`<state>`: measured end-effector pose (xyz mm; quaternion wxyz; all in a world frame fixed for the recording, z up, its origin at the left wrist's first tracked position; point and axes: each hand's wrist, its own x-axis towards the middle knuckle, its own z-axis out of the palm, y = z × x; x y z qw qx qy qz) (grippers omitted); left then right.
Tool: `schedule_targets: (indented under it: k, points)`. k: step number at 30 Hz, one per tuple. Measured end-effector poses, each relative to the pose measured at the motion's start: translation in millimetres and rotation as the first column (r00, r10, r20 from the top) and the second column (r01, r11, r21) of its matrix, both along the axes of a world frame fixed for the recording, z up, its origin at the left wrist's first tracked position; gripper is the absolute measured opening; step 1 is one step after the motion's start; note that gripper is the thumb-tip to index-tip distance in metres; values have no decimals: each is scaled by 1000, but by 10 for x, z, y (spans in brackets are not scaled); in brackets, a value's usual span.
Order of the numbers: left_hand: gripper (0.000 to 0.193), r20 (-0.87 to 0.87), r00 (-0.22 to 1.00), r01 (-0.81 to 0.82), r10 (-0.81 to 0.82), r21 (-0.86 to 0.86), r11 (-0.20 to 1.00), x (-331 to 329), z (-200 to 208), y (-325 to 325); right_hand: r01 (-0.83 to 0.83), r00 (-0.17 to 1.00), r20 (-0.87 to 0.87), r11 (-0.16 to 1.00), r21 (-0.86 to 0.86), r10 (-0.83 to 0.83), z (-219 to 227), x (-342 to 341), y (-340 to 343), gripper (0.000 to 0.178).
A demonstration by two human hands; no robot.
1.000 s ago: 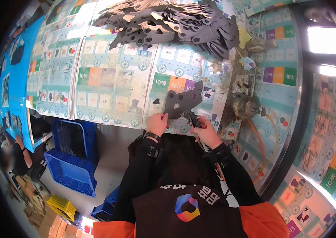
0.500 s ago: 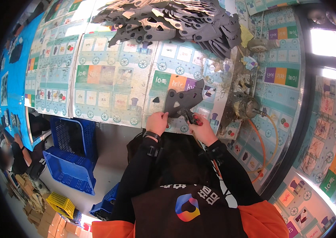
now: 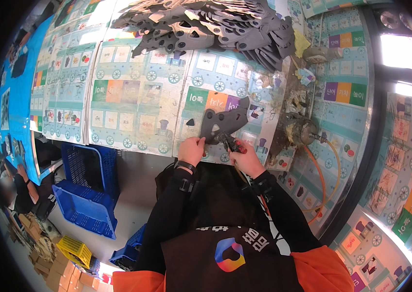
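A dark grey, flat moulded piece [image 3: 232, 121] with round and triangular holes lies on the table's near edge. My left hand [image 3: 191, 151] pinches its lower left corner, thumb and fingers closed. In my right hand [image 3: 247, 160] is a black-and-red hand tool [image 3: 229, 141], its black head touching the lower edge of the piece. My right fingers wrap round the red handle; whether the tool's tip is closed cannot be made out. A small dark triangular scrap [image 3: 190, 122] rests left of the piece.
A large pile of similar grey pieces [image 3: 201, 34] covers the table's far side. On the right stands a grimy round metal fixture [image 3: 308, 131] with an orange hose [image 3: 321, 175]. Blue crates [image 3: 86, 207] sit on the floor at left; a co-worker [image 3: 26, 187] is beyond them.
My right hand and the tool have shifted very slightly left. The left hand keeps its pinch, and the grey piece lies in almost the same place.
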<state>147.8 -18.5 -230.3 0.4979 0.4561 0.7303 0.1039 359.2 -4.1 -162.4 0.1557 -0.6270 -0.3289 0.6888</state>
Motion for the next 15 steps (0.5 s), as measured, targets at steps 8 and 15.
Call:
schedule_targets:
  k: [8,15]
  points:
    - [41,8,1000,-10,10,-10,1000,12,32,21,38,999,11,999,8,-38,15,133,46,20]
    - [39,33,999,-26,26,-7,1000,0,-6,-3,85,996,24,995,-54,-83,132,231,153,19]
